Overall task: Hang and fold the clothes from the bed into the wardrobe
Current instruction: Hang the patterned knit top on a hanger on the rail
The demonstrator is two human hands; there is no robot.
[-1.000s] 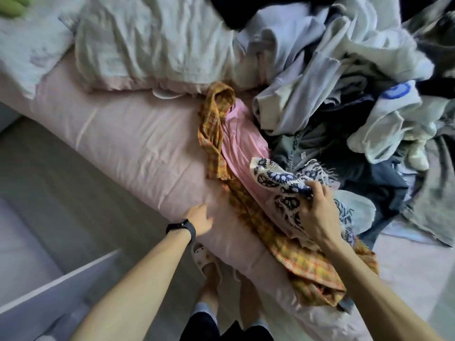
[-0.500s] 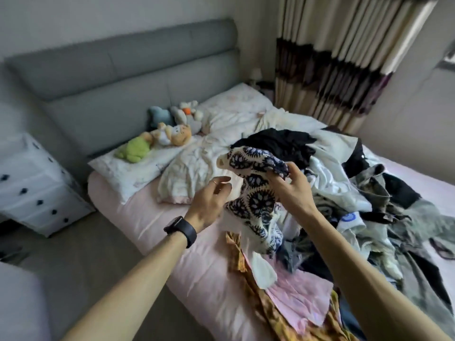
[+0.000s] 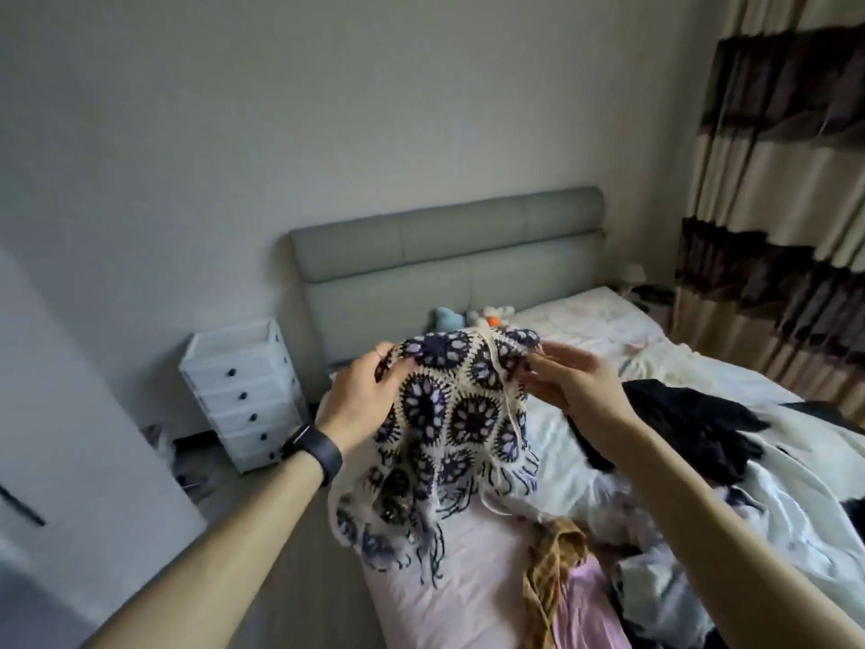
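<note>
A bed (image 3: 468,597) with a pale pink sheet is filling the lower right, backed by a grey padded headboard (image 3: 444,245) and flanked on the right by a striped cream-and-brown curtain (image 3: 772,180). A pile of clothes (image 3: 730,503) is lying across the right side of the mattress, with a black garment (image 3: 692,423) on top and a yellow plaid piece (image 3: 552,555) at its near edge. A crocheted top (image 3: 449,414) is hanging in the air above the near edge of the bed, held up between both hands; it is showing cream yarn worked into dark navy and lilac flower rounds, with a loose fringe dangling along its lower hem. A white drawer unit (image 3: 243,391) is standing beside the headboard. The left hand (image 3: 360,400) is gripping the top's upper left edge with curled fingers, while the right hand (image 3: 575,391) is pinching the upper right edge. A black watch (image 3: 318,449) is circling the left wrist.
</note>
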